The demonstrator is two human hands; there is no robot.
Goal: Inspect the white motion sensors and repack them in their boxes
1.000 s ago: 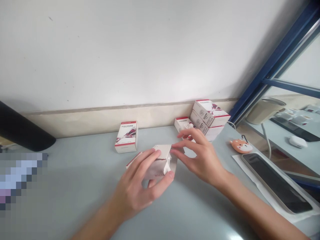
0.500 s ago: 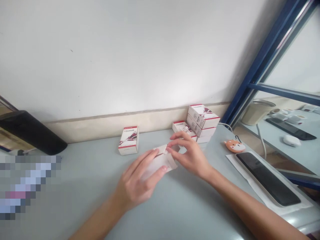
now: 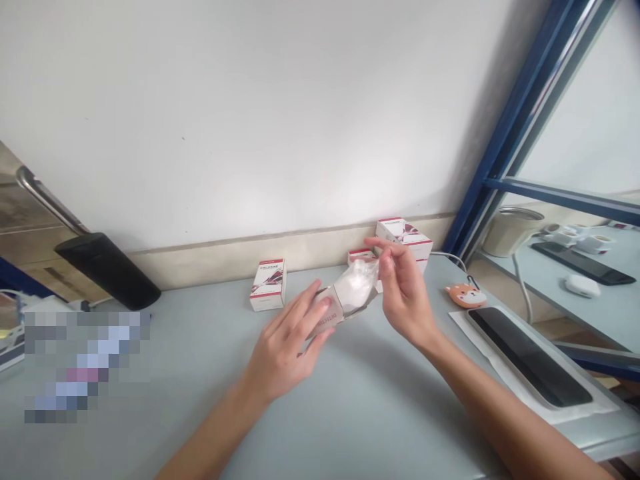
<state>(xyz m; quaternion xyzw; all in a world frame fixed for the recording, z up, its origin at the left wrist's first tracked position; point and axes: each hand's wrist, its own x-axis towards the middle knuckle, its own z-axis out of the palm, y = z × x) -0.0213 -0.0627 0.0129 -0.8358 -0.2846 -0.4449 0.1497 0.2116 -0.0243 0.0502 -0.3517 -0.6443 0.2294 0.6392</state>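
Note:
My left hand (image 3: 293,343) holds an opened white carton with red trim (image 3: 333,308) low over the grey desk, fingers along its side. Out of the carton's open end bulges a translucent plastic packet (image 3: 356,283) with something white inside. My right hand (image 3: 404,293) is raised next to it, and its fingertips pinch the top of the packet. The carton's far end is partly hidden by the packet.
One closed box (image 3: 267,285) stands upright near the wall. A small stack of boxes (image 3: 403,233) sits behind my right hand. An orange fox-shaped keychain (image 3: 466,295) and a black phone-like device on white paper (image 3: 529,357) lie to the right. A blurred patch covers the desk's left.
The carton is now open, with the plastic packet drawn out of it. My right hand has lifted and pinches the packet. The view has shifted slightly, with the desk lower in the picture.

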